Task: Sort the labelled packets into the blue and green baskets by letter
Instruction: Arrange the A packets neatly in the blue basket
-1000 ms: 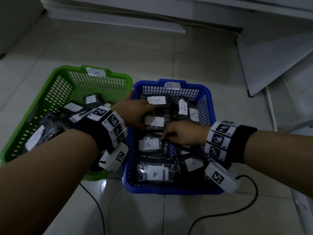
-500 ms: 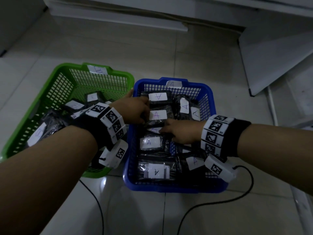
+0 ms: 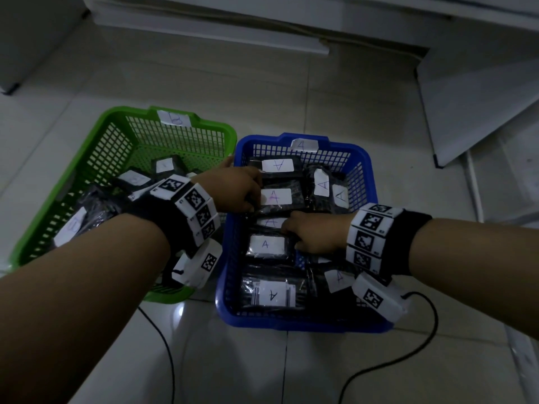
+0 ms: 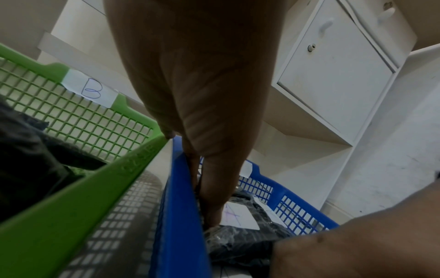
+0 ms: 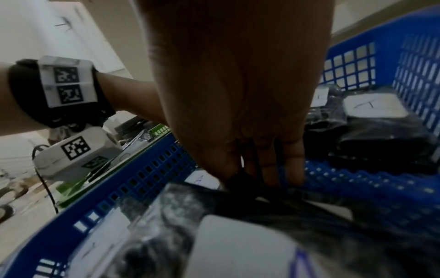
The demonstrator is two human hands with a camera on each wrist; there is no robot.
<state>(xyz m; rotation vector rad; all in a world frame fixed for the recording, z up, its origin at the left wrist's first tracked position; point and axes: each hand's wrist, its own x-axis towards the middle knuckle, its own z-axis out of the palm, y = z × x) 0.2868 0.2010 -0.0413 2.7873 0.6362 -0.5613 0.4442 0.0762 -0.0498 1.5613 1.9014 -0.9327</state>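
A green basket point(image 3: 87, 158) tagged B stands left of a blue basket point(image 3: 291, 322) tagged A. Both hold black packets with white labels. My left hand point(image 3: 256, 196) reaches across the blue basket's left wall point(image 4: 181, 206). Its thumb and fingers pinch the left edge of an A packet point(image 3: 277, 196), and the thumb lies beside the label point(image 4: 238, 216). My right hand point(image 3: 291, 231) is low in the middle of the blue basket. Its straight fingers point(image 5: 269, 169) press on a black packet point(image 3: 269, 223) just below. The fingertips are hidden behind packet wrap.
Two black cables point(image 3: 163, 345) point(image 3: 379, 365) run over the tiled floor in front of the baskets. A white board point(image 3: 481, 97) leans at the right, and white cabinets point(image 4: 333, 75) stand behind. The baskets touch side by side.
The A packet under my left hand has slid a little towards the far end of the blue basket. My right hand has shifted slightly left onto the packet below it.
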